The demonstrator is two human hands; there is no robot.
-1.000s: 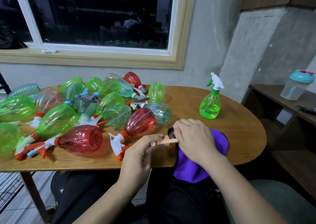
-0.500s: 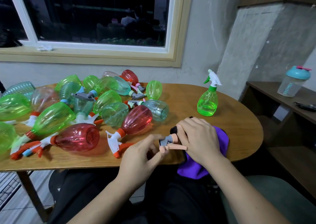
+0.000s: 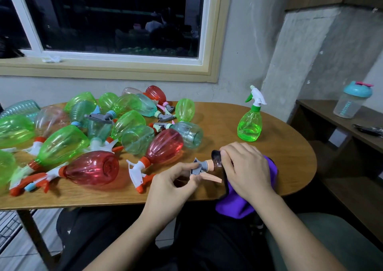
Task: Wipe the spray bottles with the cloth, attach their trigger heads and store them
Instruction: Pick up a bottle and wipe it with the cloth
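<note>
Spray bottle (image 3: 217, 164), brownish, lies on its side at near edge of table (image 3: 290, 163), mostly hidden under right hand (image 3: 246, 167). Right hand fingers curl round bottle body, gripping it. Purple cloth (image 3: 236, 203) bunched beneath, hanging over table edge. Gray trigger head (image 3: 199, 165) with peach collar and lever sits at bottle neck, pointing left. Left hand (image 3: 174, 183) pinches trigger head between thumb and fingertips. Pile of bottles (image 3: 93, 134), green, red and clear, lies across left half of table. Green bottle (image 3: 250, 125) with white head stands upright, well apart, toward far right.
</note>
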